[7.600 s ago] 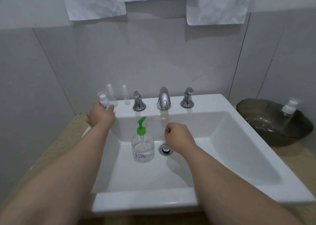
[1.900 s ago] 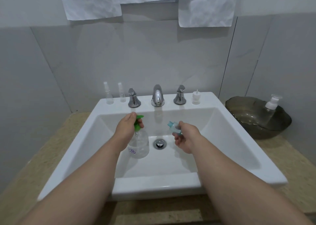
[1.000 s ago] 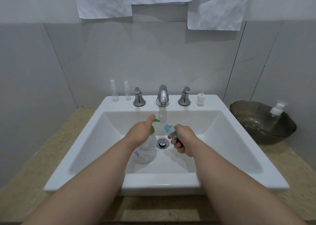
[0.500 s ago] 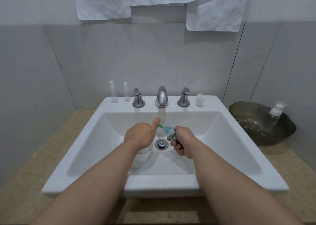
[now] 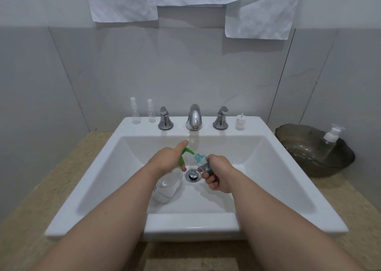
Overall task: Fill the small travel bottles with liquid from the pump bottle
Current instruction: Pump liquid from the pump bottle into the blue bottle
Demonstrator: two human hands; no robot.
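Grey tiled wall dead ahead, crumpled white paper sheets hanging along its top. Below lies a speckled beige surface with a big white sink set into its middle. Over at the surface's right edge sits a dark bowl with a white-topped dispenser leaning inside it.

Both bare forearms reach in over the sink's front rim. Down in the basin is the pump bottle, clear and leaning to the right. The left grip is wrapped round its neck, forefinger stretched out over the green pump head. The nozzle tip sits right at the mouth of the travel bottle, a small one with a teal neck, tilted in to meet it. The right grip has that one clamped, fingers curled round its body, just above the drain.

On the sink's back rim, a chrome faucet stands in the centre, with the left handle and right handle flanking it. A taller spray bottle and a shorter spray bottle stand upright toward the back left corner, well apart from the hands. A little white cap is just beside the right handle.
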